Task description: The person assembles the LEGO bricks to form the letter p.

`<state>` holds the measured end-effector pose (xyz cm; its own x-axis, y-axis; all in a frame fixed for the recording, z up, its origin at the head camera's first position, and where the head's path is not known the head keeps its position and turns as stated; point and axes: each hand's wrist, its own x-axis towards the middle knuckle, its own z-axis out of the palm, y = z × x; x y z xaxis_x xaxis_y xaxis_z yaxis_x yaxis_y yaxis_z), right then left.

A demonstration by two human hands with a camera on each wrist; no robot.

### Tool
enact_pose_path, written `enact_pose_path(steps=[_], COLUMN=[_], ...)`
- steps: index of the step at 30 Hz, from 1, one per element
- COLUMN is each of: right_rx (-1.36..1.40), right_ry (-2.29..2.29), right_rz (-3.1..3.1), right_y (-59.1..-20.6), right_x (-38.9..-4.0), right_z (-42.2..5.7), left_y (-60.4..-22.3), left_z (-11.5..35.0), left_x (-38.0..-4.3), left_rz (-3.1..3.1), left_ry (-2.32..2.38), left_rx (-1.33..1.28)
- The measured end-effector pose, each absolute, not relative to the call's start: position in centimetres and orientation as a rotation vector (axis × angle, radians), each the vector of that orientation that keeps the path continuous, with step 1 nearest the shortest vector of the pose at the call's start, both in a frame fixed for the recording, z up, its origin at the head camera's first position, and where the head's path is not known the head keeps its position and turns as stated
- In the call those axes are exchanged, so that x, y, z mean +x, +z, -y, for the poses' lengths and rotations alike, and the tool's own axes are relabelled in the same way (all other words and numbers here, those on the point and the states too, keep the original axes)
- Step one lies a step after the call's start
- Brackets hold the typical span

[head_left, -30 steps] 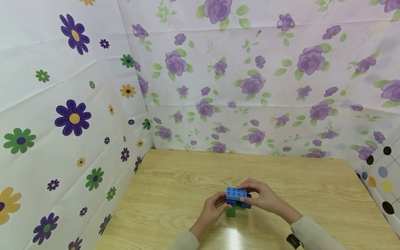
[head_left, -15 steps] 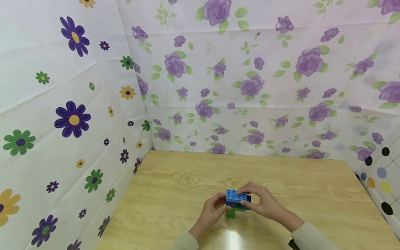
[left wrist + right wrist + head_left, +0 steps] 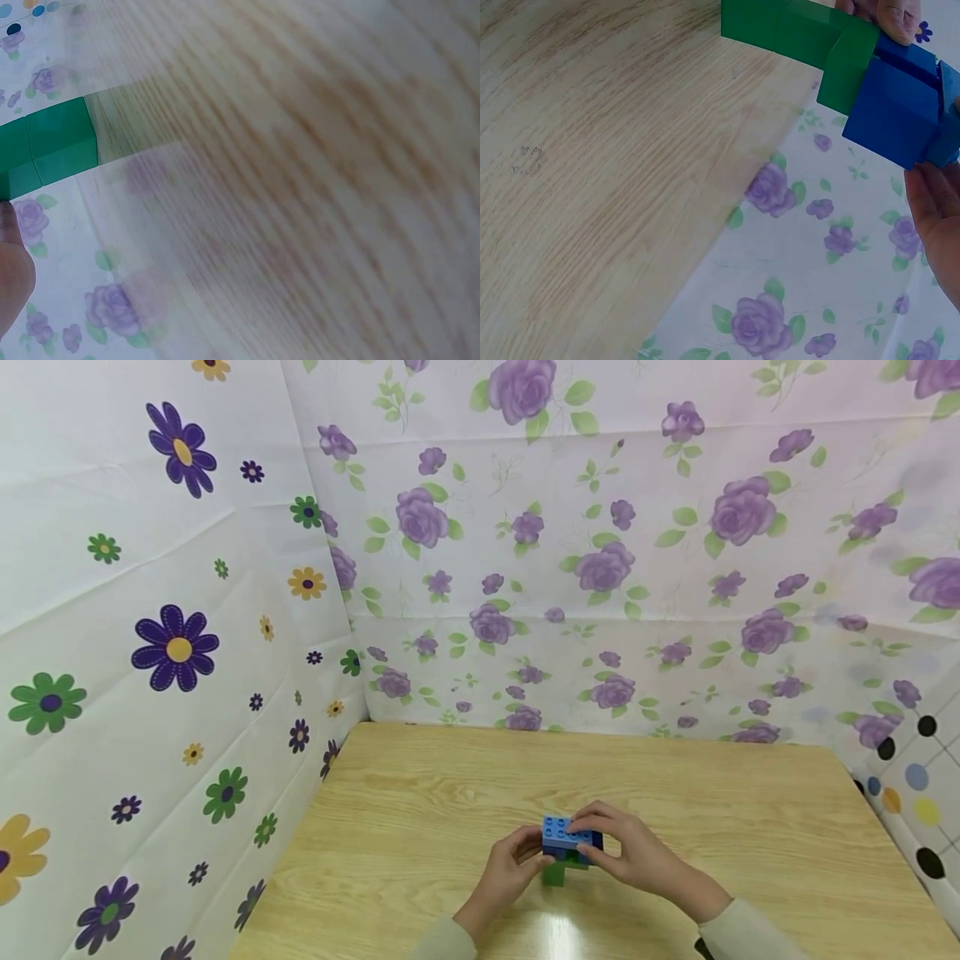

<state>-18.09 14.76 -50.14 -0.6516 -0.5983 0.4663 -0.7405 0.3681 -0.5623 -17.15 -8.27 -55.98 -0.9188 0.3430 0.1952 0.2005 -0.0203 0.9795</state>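
A light blue brick (image 3: 567, 832) with studs lies on top of dark blue bricks (image 3: 553, 852), with green bricks (image 3: 553, 872) below them. My left hand (image 3: 510, 868) grips the left side of the stack at the dark blue level. From the right, my right hand (image 3: 637, 852) pinches the light blue brick, covering some of its studs. In the right wrist view, the light blue brick (image 3: 949, 112) sits slightly askew against the dark blue brick (image 3: 896, 109), with a narrow gap. The left wrist view shows green bricks (image 3: 66, 142) near a fingertip (image 3: 11, 277).
The wooden table (image 3: 420, 793) extends around the stack. Behind it hangs a cloth with purple roses (image 3: 600, 564), and a flowered cloth (image 3: 177, 647) stands along the left side. A dotted cloth (image 3: 918, 793) borders the right.
My right fingers have shifted from the light blue brick's back edge onto its top. The brick sits slightly lower and straighter over the dark blue ones. My left hand keeps its grip.
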Motion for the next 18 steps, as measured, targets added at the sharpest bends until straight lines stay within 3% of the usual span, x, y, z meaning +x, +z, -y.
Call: enact_pose_path(steps=[18], right_rx=[1.109], right_ry=[1.129], right_rz=[2.545], right_y=[-49.7], right_x=[-17.6], right_z=[-14.4], left_y=[-58.3], left_z=[8.3], left_x=[-18.1], left_rz=[-2.137], left_ry=[2.068], left_rx=[0.568])
